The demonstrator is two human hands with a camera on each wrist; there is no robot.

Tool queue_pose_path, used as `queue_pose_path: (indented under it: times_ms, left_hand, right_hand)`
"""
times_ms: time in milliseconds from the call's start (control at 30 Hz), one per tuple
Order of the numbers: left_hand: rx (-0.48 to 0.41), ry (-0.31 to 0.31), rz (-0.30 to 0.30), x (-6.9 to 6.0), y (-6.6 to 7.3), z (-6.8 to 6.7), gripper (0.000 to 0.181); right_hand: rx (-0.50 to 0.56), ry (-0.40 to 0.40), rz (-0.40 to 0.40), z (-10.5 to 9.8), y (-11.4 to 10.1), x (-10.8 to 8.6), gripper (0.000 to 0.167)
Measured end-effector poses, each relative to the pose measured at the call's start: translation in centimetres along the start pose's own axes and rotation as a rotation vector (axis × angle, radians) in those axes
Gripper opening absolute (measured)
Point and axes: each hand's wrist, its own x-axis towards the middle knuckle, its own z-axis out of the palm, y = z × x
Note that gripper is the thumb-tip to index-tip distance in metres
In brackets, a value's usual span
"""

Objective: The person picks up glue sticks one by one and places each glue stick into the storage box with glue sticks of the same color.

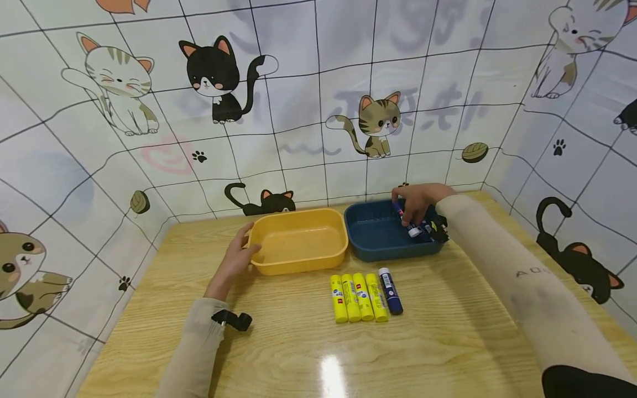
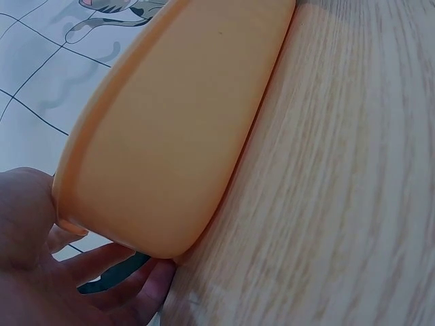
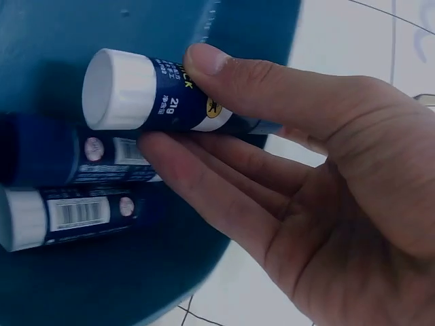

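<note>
My left hand (image 1: 235, 258) grips the left end of a yellow plastic tray (image 1: 298, 246), its thumb over the rim and its fingers along the outer wall. Over the dark blue tray (image 1: 370, 235), my right hand (image 1: 417, 202) pinches a navy glue stick (image 3: 177, 95) with a white end between thumb and fingers. Beneath it in the right wrist view, a navy glue stick (image 3: 112, 157) and another navy glue stick (image 3: 78, 210) lie in the blue tray. In front of the trays several yellow glue sticks (image 1: 351, 298) lie side by side, with a navy glue stick (image 1: 391, 290) at their right.
The two trays stand side by side at the back of the wooden table (image 1: 278, 331), close to a white wall covering (image 1: 298, 110) printed with cats and grid lines. The covering also rises at both sides.
</note>
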Motion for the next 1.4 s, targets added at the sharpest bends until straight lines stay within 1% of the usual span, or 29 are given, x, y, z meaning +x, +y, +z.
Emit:
queue_pose_path:
  times_ms: [133, 267, 333, 533, 600, 767, 1067, 1267, 1400]
  left_hand:
    - [0.004, -0.008, -0.003, -1.1, 1.7, -0.1, 0.070]
    - [-0.005, -0.015, 0.007, -1.7, 2.2, -0.1, 0.070]
    - [-0.010, -0.016, 0.006, -1.4, 1.9, -0.1, 0.070]
    - [0.000, 0.007, 0.014, 0.5, -0.9, 0.1, 0.071]
    - [0.012, 0.012, 0.026, 0.7, -1.4, 0.1, 0.072]
    - [0.018, 0.015, 0.034, 0.8, -1.6, 0.1, 0.071]
    - [-0.007, 0.007, -0.002, 1.2, -2.0, 0.0, 0.071]
    - [0.022, 0.025, 0.016, 0.9, -1.9, 0.2, 0.070]
    - [0.026, 0.029, 0.030, 0.7, -1.8, 0.2, 0.069]
  right_hand:
    - [0.000, 0.025, -0.004, 0.6, 0.1, 0.2, 0.077]
    - [-0.013, 0.052, 0.003, 1.3, 0.1, 0.4, 0.075]
    - [-0.024, 0.061, 0.007, 1.6, 0.2, 0.4, 0.076]
    - [-0.063, 0.076, 0.013, 2.0, 0.4, 0.6, 0.074]
    - [-0.072, 0.075, 0.017, 2.0, 0.4, 0.6, 0.074]
    - [-0.101, 0.082, 0.034, 2.1, 0.3, 0.5, 0.075]
    - [-0.139, 0.074, 0.050, 2.2, 0.6, 0.6, 0.074]
    - [-0.150, 0.049, 0.073, 2.3, 1.0, 0.6, 0.083]
    - [-0.149, 0.026, 0.095, 2.4, 1.1, 0.7, 0.083]
